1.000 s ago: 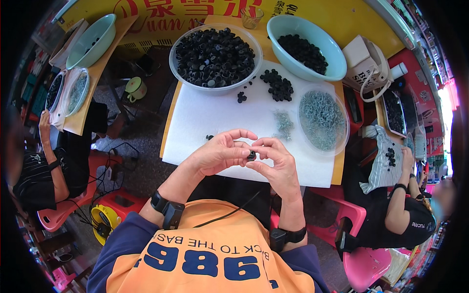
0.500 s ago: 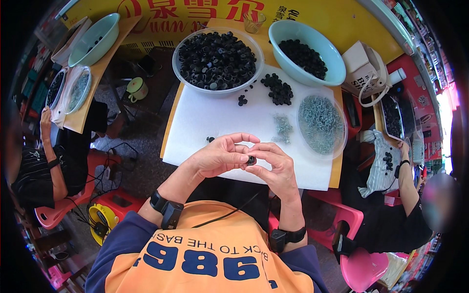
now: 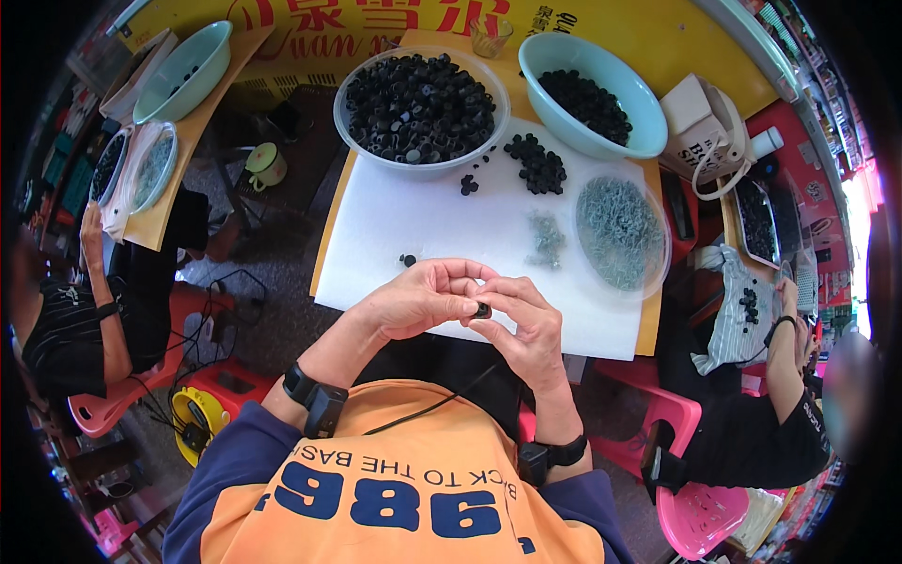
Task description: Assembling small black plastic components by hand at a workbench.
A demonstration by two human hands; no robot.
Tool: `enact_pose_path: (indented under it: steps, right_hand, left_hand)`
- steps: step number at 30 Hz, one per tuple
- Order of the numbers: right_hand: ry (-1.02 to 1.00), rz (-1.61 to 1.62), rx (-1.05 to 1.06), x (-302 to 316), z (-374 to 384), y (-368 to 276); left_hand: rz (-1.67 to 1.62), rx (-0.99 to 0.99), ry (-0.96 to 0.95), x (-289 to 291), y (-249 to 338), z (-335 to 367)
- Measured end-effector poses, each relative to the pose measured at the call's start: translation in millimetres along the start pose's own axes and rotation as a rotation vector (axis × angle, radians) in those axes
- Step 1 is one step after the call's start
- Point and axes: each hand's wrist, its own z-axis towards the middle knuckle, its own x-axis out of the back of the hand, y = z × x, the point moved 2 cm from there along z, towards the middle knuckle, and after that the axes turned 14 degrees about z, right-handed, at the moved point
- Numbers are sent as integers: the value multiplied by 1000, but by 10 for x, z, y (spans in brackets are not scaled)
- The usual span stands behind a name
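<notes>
Showing between the fingertips in the head view, the small black knob-like part [image 3: 483, 312] is compact and rounded, dark on its sides with a faint highlight; finer surface detail is too small to tell. It is held above the near edge of the white foam sheet [image 3: 442, 226].

Left hand [image 3: 418, 299]: closed in a pinch on the part, thumb tip against its left side, remaining fingers loosely curved. Right hand [image 3: 524, 329]: closed on the same part from the right, index finger above and thumb below, other fingers bent. Both hands meet at the part.

Just beyond the left hand lie loose black pieces [image 3: 408, 259]. Farther out on the sheet are a small pile of screws [image 3: 545, 241] and a cluster of black parts [image 3: 537, 167], beside an oval clear tray [image 3: 663, 256] filled with screws.
</notes>
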Motion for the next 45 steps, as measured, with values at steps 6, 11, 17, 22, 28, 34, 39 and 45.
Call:
enact_pose_path:
  steps: [6,11,17,22,28,34,39,45]
  right_hand:
    - [23,-32,45,-68,-51,51]
    - [69,-96,37,-43,-29,66]
    - [55,-251,114,-74,-31,29]
    - [47,-187,52,-26,86,130]
    - [278,-314,138,792,1134,-111]
    - [478,-1043,213,1526,1906,212]
    - [41,-487,41,561,1460,338]
    - [49,-474,3,11,1241,912]
  left_hand:
    - [57,13,16,4,-35,-2]
    - [16,44,77,-22,9,30]
    - [-70,65,38,-20,-35,52]
    - [-132,96,132,-12,-12,25]
    - [-28,-126,525,394,279,-293]
    - [542,-258,855,741,263,-519]
    - [954,-129,872,595,170,-528]
    - [1113,-211,798,415,387,-368]
